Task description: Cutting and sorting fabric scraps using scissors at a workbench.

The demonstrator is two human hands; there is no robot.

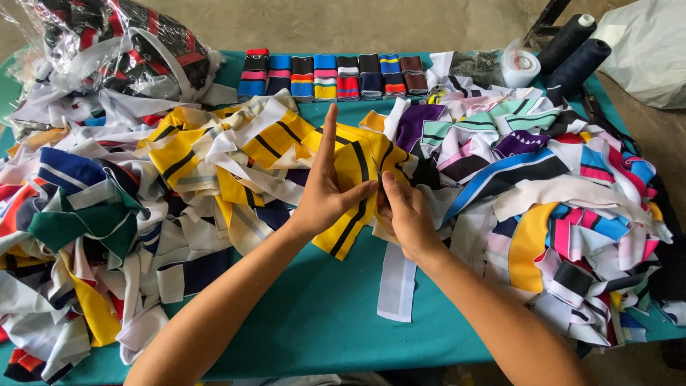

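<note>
My left hand (pixel 323 194) holds a yellow fabric piece with black stripes (pixel 355 187) above the teal table (pixel 321 314), thumb pressed on it and index finger pointing up. My right hand (pixel 404 214) grips the same piece at its right edge, fingers closed around it; a small dark tool may be in that hand, but I cannot tell. Both hands meet at the middle of the view.
Heaps of cut fabric strips lie on the left (pixel 78 214), centre back (pixel 236 150) and right (pixel 564 186). A row of folded striped cuffs (pixel 329 75) lines the far edge. A plastic bag of fabric (pixel 121 46), thread cones (pixel 572 50) and a tape roll (pixel 520 68) stand behind.
</note>
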